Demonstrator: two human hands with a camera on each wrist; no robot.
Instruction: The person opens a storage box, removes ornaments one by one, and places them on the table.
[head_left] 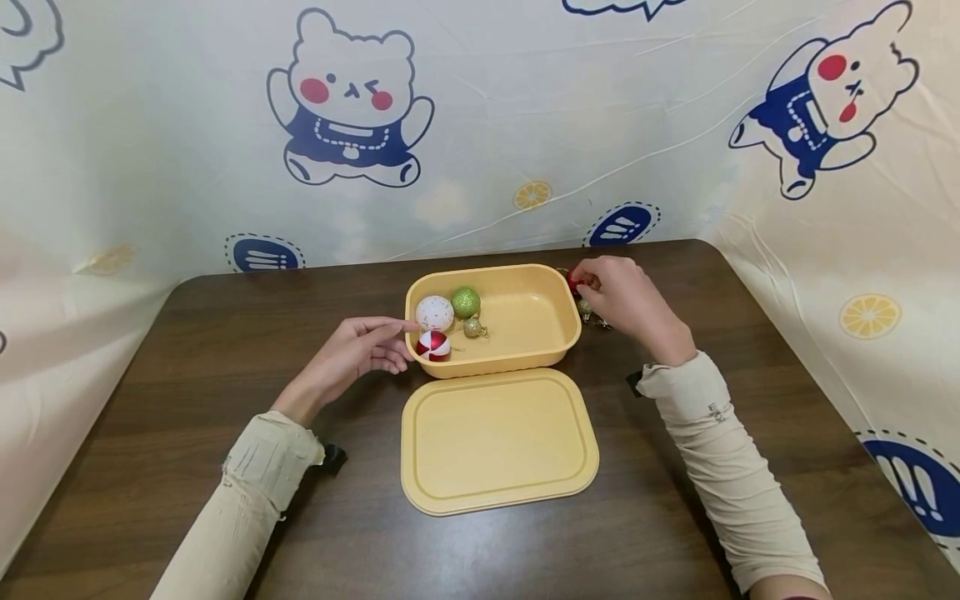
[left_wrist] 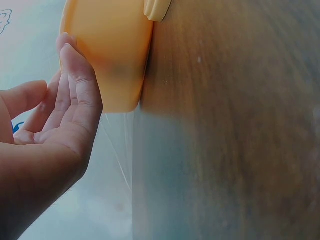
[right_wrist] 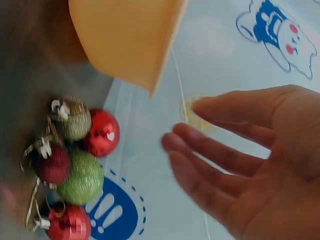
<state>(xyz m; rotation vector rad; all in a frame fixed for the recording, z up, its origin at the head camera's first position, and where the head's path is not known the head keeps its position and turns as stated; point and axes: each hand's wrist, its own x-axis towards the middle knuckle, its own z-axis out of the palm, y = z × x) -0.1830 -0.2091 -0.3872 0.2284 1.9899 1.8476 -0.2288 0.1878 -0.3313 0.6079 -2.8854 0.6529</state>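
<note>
Several small baubles (right_wrist: pixel 70 165) lie clustered on the tabletop (head_left: pixel 187 375) just beyond the yellow tub's (head_left: pixel 558 329) right end wall, outside it. The right hand (head_left: pixel 626 302) is much the nearer grip: it hovers at the cluster with fingers (right_wrist: pixel 200 157) spread and loose, holding nothing, the baubles off its fingertips on the tub side. The left hand (head_left: pixel 360 350) rests open against the tub's left wall. Four baubles sit inside the tub's left end; its lid (head_left: pixel 495 442) lies in front.

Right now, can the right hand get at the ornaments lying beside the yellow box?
Probably yes. The right hand is open, fingers straight, just short of the ornament cluster on the table beside the yellow box; nothing lies between them.
</note>
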